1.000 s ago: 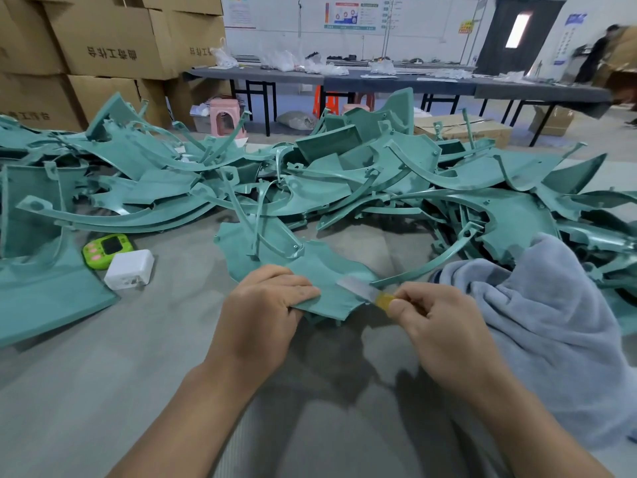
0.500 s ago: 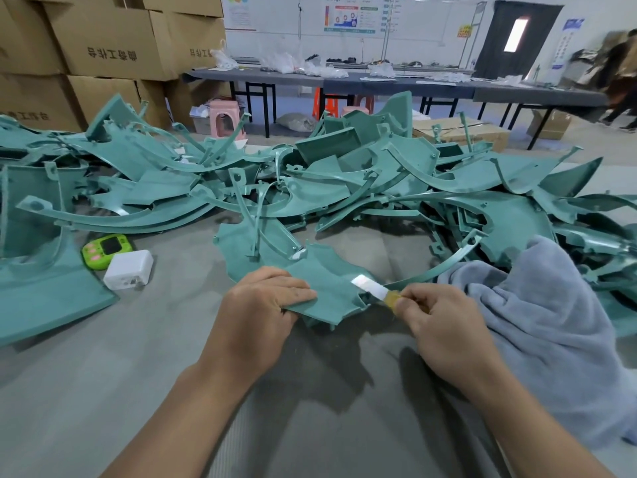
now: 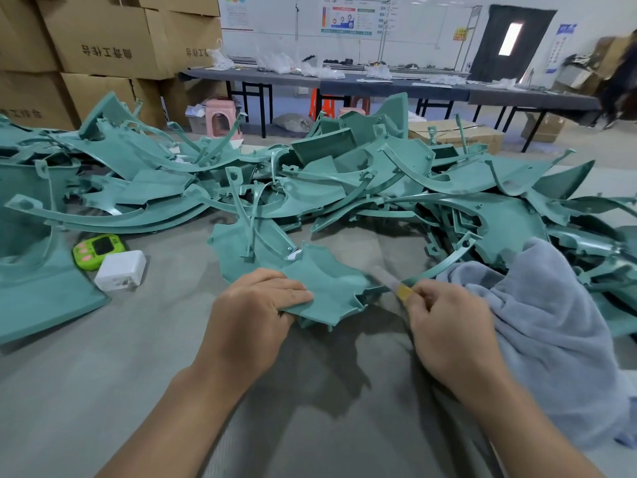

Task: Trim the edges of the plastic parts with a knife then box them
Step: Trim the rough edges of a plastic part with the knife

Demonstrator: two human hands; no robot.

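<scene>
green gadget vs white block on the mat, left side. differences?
The green gadget is bright green with a dark screen and pink buttons; the white block is plain white. The white block looks boxier and lies nearer the person than the green gadget. Both sit side by side on the grey mat, left of the left hand.

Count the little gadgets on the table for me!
2. The green timer lies at the left, and the white charger sits right beside it. More could be hidden under the heaped parts.
</scene>
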